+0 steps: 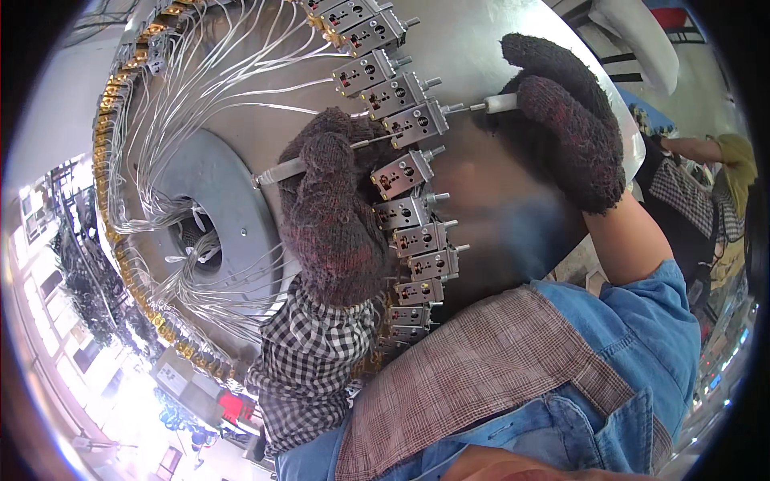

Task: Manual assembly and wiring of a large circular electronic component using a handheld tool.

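Upper centre: metal-cased block (417,124), likely stiff, light, slick; best held by its flat sides. Gloved left hand (330,208) pinches a thin-shafted screwdriver (281,172); right hand (573,128) pinches a white-handled driver (502,103) (knit may slip).

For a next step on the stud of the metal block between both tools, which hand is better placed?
Likely the right hand: its white-handled tool points at the stud from close by. The left hand holds its thin-shafted tool at the opposite end of the block.

Gloved hands (333,208), 2 tools (281,172), metal blocks (415,126)
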Demonstrator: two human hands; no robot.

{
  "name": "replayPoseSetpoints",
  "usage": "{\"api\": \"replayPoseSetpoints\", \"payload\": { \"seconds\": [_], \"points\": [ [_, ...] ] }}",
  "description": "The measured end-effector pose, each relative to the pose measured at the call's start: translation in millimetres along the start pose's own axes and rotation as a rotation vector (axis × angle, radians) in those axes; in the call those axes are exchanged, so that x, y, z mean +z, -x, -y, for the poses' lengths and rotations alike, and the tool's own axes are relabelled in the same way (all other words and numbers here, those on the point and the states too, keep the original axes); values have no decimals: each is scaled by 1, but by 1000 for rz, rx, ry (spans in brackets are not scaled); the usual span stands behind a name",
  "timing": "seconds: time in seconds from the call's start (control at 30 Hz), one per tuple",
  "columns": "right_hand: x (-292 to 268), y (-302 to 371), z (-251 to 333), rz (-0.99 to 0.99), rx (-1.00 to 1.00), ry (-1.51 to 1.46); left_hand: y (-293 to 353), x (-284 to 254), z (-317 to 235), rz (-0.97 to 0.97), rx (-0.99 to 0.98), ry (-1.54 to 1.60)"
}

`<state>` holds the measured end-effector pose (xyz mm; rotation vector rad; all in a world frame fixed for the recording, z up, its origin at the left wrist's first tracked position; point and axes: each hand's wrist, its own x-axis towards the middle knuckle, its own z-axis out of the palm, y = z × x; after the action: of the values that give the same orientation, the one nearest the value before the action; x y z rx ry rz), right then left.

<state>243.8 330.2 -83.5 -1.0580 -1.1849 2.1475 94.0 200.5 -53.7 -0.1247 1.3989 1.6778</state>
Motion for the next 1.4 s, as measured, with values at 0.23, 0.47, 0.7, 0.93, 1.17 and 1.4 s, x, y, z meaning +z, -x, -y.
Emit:
{"api": "replayPoseSetpoints", "payload": {
  "seconds": [0.23,0.47,0.7,0.93,1.17,1.4],
  "points": [
    [1,-6,1,55,-74,173,-2,-4,2,-31,-103,30],
    [-5,-14,-2,178,-321,318,-4,-9,1,73,-47,63],
    [-2,-15,4,100,-208,470,-4,-8,1,43,-62,63],
    [24,-10,23,-23,115,225,-6,-16,-1,73,5,-60],
    [27,-10,29,-36,255,159,-10,-26,10,-52,177,-118],
    [-8,-21,-8,212,-375,515,-17,-29,12,48,230,-333]
  ]
}}
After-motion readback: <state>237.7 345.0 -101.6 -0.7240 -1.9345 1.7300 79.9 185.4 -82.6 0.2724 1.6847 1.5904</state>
